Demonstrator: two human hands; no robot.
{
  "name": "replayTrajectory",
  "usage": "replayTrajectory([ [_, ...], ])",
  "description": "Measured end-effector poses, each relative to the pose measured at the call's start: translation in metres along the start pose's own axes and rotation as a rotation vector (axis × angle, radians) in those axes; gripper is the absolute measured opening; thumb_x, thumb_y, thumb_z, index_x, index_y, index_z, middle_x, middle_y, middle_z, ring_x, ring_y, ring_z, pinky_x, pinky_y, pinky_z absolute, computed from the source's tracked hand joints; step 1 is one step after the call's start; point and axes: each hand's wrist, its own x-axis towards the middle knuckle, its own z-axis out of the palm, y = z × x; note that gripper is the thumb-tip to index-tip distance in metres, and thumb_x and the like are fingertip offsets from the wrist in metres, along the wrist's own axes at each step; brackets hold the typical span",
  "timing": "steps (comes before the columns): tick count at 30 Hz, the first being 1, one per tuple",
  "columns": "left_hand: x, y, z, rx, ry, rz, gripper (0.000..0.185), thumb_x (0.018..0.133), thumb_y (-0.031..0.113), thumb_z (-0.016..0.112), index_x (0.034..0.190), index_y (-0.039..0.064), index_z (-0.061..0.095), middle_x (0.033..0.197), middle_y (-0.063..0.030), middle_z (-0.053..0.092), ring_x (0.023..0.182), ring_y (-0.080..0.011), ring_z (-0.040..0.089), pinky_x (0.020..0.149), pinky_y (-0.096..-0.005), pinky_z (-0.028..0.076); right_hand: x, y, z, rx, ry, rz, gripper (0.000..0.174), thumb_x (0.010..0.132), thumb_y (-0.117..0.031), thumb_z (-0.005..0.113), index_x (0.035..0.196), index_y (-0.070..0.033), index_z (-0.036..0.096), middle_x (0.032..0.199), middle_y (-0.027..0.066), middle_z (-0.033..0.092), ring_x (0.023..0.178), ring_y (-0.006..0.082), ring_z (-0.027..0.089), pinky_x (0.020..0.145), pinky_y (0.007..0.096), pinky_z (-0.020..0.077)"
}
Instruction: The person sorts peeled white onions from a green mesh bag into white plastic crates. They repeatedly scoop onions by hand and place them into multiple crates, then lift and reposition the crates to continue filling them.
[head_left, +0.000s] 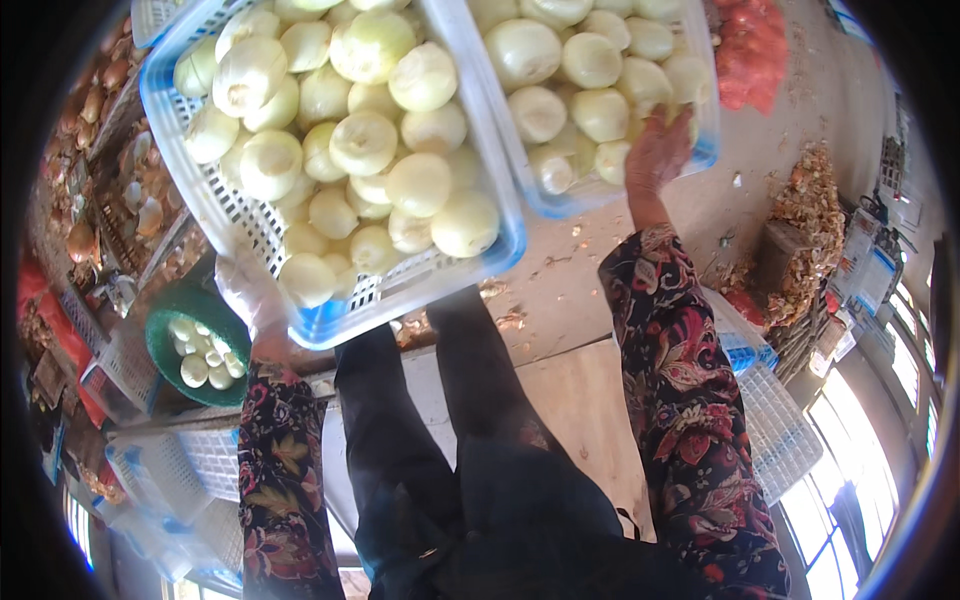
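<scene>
Two white-and-blue slotted plastic crates of peeled onions stand side by side before me. My left hand (251, 289), in a pale glove, grips the near left side of the left crate (405, 289); its fingers are blurred against the wall. Peeled onions (364, 142) fill this crate, whose near end overlaps my lower legs in the view. At the near right corner of the right crate (577, 202), my bare right hand (660, 150) reaches over the rim. Its fingers are spread against the peeled onions (592, 60), with none seen enclosed in the hand.
A green tub (161, 352) of peeled onions stands left of my left hand. Unpeeled onions (82, 240) and loose skins lie farther left. A red mesh sack (750, 56) is beyond the right crate. Onion skins (814, 202) and stacked crates (776, 427) are at right.
</scene>
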Motion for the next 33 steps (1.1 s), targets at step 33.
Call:
replayTrajectory([
  [33, 0.0, 0.003, 0.012, -0.041, 0.011, 0.012, 0.04, 0.095, 0.034, 0.063, 0.107, -0.004, 0.064, 0.087, -0.0102, 0.068, 0.072, -0.0156, 0.059, 0.065, -0.0333, 0.05, 0.022, -0.015, -0.033, 0.087, -0.027, -0.247, 0.049, 0.097, -0.025, 0.061, 0.139, -0.003, 0.051, 0.133, 0.0175, 0.059, 0.121, 0.0367, 0.054, 0.102, 0.0441, 0.0424],
])
